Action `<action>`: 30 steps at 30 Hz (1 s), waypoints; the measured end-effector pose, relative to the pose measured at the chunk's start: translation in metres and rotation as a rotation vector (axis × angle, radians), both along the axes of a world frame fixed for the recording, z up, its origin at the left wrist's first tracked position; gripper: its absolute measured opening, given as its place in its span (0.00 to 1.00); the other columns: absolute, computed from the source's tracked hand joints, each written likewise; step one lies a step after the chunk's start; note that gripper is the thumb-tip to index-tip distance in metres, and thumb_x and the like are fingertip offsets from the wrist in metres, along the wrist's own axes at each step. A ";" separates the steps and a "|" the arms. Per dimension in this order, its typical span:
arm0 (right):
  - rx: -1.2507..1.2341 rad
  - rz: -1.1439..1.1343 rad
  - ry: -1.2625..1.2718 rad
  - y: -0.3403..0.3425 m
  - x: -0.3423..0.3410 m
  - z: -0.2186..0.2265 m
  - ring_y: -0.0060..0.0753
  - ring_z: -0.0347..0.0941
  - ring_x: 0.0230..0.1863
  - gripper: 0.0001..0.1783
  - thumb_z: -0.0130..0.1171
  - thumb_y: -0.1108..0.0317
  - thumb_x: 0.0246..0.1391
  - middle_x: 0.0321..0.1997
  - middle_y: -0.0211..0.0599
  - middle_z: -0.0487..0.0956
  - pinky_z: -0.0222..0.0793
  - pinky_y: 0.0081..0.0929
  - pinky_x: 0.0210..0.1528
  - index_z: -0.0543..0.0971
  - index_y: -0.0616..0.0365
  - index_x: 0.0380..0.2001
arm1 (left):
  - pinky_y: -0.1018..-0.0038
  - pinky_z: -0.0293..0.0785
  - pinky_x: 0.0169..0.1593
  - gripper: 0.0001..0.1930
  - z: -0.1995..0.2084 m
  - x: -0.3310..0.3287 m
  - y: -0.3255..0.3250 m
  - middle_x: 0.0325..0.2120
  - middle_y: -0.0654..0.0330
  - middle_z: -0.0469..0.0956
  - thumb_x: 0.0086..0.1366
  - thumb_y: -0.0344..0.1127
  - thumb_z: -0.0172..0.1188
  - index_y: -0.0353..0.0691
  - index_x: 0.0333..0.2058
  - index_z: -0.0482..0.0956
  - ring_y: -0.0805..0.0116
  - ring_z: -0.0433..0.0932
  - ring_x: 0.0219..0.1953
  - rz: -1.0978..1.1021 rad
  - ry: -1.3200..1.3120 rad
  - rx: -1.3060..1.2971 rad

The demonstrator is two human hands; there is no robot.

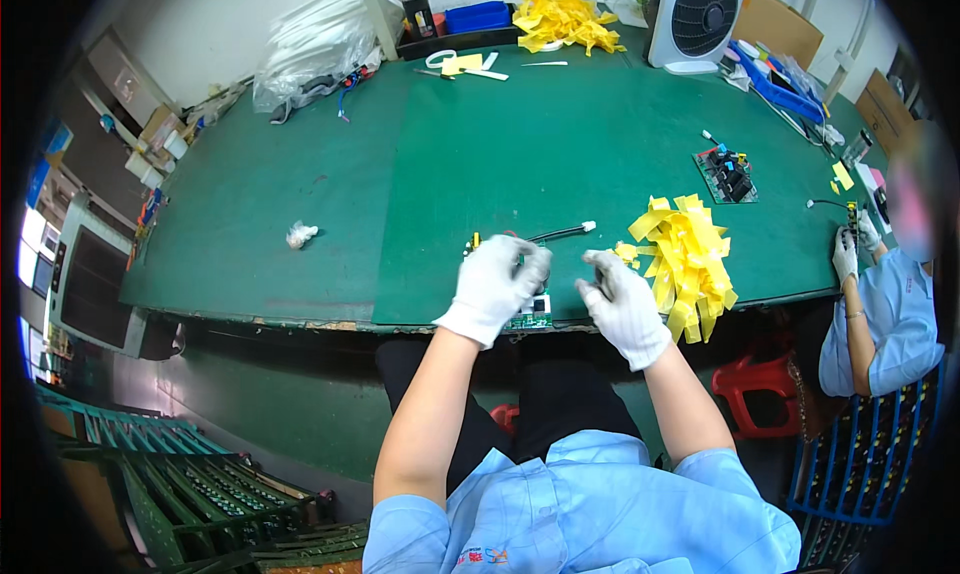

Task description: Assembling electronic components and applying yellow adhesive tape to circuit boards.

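Observation:
In white gloves, both my hands are above the near edge of the green worktable. My left hand (497, 286) is curled over a green circuit board (533, 319), which it grips and mostly covers. From the board a short black cable (562, 233) with a white connector reaches out to the right. My right hand (627, 309) is apart from the board, its thumb and fingers bent but separated, with nothing visible between them. Close beside it lies a heap of yellow tape strips (690, 264), some hanging over the table edge.
Another circuit board (727, 174) lies farther right. A crumpled white scrap (301, 235) is on the left. At the back are more yellow strips (565, 22), a fan (697, 19) and a blue bin (780, 89). A co-worker's gloved hands (848, 252) hold a board at the right.

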State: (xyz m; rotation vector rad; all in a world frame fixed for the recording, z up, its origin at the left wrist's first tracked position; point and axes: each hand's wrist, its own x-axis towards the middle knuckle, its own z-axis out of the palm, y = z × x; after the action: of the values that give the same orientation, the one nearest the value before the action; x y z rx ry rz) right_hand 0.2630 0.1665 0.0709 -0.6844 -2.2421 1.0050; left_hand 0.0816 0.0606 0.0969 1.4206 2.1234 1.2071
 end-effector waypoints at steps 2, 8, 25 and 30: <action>0.087 -0.028 -0.028 -0.002 -0.015 0.012 0.53 0.80 0.36 0.18 0.61 0.65 0.57 0.35 0.47 0.82 0.76 0.39 0.37 0.74 0.58 0.49 | 0.63 0.76 0.46 0.20 -0.010 -0.017 -0.012 0.37 0.49 0.81 0.68 0.51 0.58 0.37 0.40 0.81 0.53 0.81 0.42 0.147 -0.038 0.228; 0.134 0.260 -0.433 -0.001 -0.062 0.020 0.53 0.80 0.40 0.17 0.61 0.56 0.54 0.36 0.46 0.83 0.75 0.46 0.44 0.78 0.52 0.43 | 0.68 0.76 0.48 0.17 -0.090 -0.078 -0.066 0.39 0.53 0.82 0.72 0.44 0.55 0.32 0.41 0.81 0.66 0.81 0.42 0.602 -0.244 0.314; 0.533 -0.614 0.002 0.136 0.147 0.077 0.33 0.76 0.23 0.13 0.65 0.67 0.54 0.26 0.38 0.79 0.71 0.29 0.29 0.78 0.58 0.42 | 0.70 0.77 0.49 0.26 -0.066 -0.081 -0.066 0.40 0.50 0.81 0.74 0.52 0.51 0.27 0.44 0.76 0.65 0.81 0.41 0.590 -0.529 0.405; 0.593 -0.804 -0.244 0.218 0.211 0.004 0.42 0.80 0.38 0.22 0.58 0.56 0.58 0.38 0.46 0.83 0.72 0.35 0.44 0.80 0.62 0.49 | 0.69 0.76 0.50 0.19 -0.054 -0.076 -0.137 0.41 0.55 0.81 0.76 0.46 0.48 0.34 0.43 0.77 0.67 0.80 0.41 0.712 -0.536 0.512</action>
State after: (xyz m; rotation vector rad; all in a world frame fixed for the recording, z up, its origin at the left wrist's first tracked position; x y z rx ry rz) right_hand 0.4740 0.3843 0.0749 -1.3020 -1.9836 -0.1342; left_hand 0.0054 -0.0767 0.0432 0.3326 2.0300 2.2074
